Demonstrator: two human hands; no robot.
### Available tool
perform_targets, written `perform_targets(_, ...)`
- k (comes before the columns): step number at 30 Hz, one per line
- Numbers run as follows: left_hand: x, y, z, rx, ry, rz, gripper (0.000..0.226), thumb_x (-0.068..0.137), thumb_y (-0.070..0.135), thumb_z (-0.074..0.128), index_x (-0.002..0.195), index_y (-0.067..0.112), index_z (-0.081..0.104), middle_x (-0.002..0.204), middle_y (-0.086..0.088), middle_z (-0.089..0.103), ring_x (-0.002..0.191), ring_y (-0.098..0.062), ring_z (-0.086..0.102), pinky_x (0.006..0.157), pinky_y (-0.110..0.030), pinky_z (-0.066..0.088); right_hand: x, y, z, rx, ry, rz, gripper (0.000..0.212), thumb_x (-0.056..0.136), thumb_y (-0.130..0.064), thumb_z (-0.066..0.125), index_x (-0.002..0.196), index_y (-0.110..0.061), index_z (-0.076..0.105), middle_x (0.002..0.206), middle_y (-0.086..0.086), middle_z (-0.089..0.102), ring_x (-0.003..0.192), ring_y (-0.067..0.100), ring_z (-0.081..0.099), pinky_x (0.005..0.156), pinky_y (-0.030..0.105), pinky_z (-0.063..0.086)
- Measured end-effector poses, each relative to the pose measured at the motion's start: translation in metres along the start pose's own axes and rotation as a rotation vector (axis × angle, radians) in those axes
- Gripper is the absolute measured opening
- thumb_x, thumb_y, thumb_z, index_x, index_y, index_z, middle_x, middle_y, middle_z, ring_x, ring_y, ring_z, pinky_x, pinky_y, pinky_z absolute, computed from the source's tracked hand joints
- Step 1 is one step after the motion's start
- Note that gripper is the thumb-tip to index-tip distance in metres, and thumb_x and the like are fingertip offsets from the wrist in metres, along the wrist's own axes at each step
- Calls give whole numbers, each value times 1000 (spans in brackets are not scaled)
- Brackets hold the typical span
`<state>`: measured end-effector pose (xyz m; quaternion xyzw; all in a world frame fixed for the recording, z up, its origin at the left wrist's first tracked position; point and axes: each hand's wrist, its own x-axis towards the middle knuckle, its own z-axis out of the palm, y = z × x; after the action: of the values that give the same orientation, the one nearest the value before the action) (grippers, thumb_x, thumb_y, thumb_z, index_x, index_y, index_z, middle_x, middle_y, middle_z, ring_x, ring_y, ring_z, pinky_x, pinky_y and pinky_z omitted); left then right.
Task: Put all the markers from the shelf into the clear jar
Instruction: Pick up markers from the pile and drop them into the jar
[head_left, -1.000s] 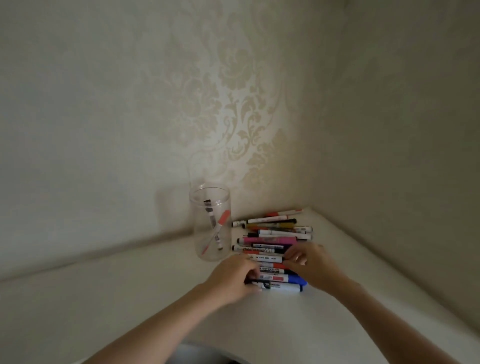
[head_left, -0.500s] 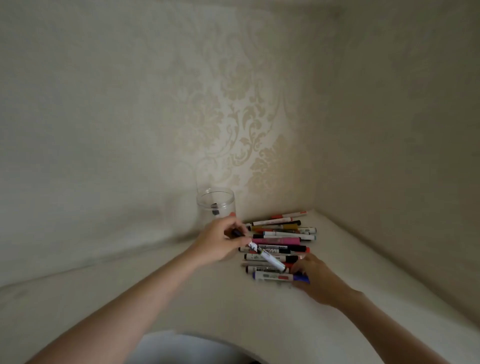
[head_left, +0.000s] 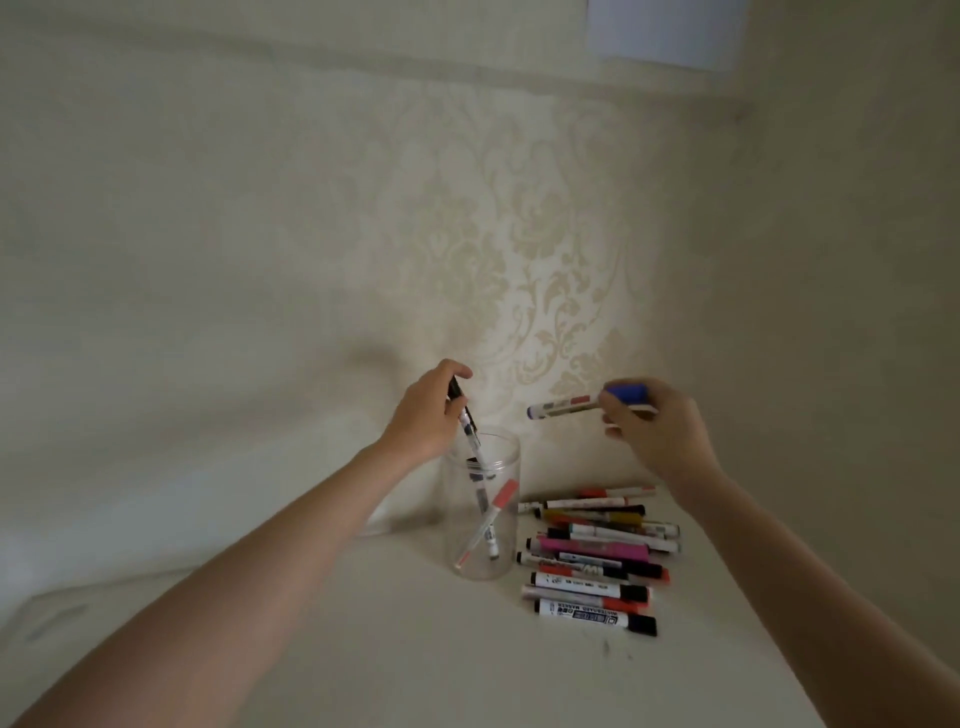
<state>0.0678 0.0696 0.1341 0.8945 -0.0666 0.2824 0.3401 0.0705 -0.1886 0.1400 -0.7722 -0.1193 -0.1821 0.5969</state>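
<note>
The clear jar (head_left: 480, 519) stands upright on the pale shelf (head_left: 415, 649), with a salmon-capped marker (head_left: 485, 522) and a black marker leaning inside. My left hand (head_left: 423, 415) is above the jar's rim and grips a black-capped white marker (head_left: 470, 431), its lower end dipping into the mouth. My right hand (head_left: 654, 428) is raised to the right of the jar and holds a blue-capped marker (head_left: 582, 404) level in the air. A pile of several markers (head_left: 597, 556) lies on the shelf just right of the jar.
Patterned wallpaper walls meet in a corner close behind the jar and the pile. The shelf's right side narrows toward that corner. A pale rectangular panel (head_left: 670, 31) sits high on the wall.
My left hand has carried the black-capped marker up from the pile to over the jar. My right hand has lifted the blue-capped marker off the shelf into the air.
</note>
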Motion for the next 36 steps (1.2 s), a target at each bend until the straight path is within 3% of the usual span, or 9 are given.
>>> perform_targets(5,-16,-7,22,86,-145,-47,35,99,12,49,134,16,50,115,-8,64,99,-21,60,84,-26,44,12,-3,67,-349,-125,-137,26,86,-28,68,106,-18,55,90,-3,64,79,16,64,68,24,52)
perform_targets(7,-23,-5,20,110,-55,2,36,97,18,54,133,19,52,112,-1,62,100,-14,58,85,-23,44,15,8,85,-462,-198,-131,24,85,-31,68,102,-18,56,92,2,67,82,19,64,70,27,51)
perform_targets(10,-40,10,20,70,85,205,21,92,16,62,113,18,63,101,3,61,89,-10,58,77,-17,45,14,24,101,-524,-286,-113,23,89,-32,61,106,-17,62,101,6,69,88,22,65,79,32,54)
perform_targets(14,-69,29,50,-29,-103,328,19,89,10,64,107,16,63,85,5,64,73,-8,62,67,-17,49,4,36,75,-508,-227,-198,35,91,-23,58,126,-19,57,115,1,59,91,14,60,79,20,46)
perform_targets(17,-87,23,88,-86,-142,268,21,88,10,66,106,15,56,86,8,63,72,-2,61,66,-13,50,-15,68,22,-492,-148,-174,24,92,-21,58,115,-19,62,106,-1,63,80,8,60,66,9,43)
perform_targets(20,-95,7,124,-20,-277,175,18,87,14,68,102,17,58,98,6,63,85,-7,62,78,-21,55,-46,116,-25,-646,-297,-14,22,90,-19,59,111,-19,65,106,3,68,89,15,64,77,23,52)
perform_targets(23,-101,-3,152,126,-500,177,24,88,26,68,111,22,60,120,7,60,108,-7,58,97,-26,50,-77,149,-45,-716,-396,68,30,88,-29,64,117,-22,62,115,-2,64,95,11,61,84,23,51)
perform_targets(29,-98,-4,176,279,-578,235,28,89,33,65,115,23,64,127,6,59,119,-12,53,100,-29,46,-95,173,-35,-626,-382,39,53,74,-40,76,121,-26,55,117,-6,54,94,10,56,83,21,48)
perform_targets(36,-93,3,173,346,-716,256,31,89,32,65,119,21,62,123,3,62,112,-13,59,95,-29,50,-92,180,-28,-620,-387,38,45,73,-43,75,110,-25,59,114,-4,58,96,14,59,86,26,52)
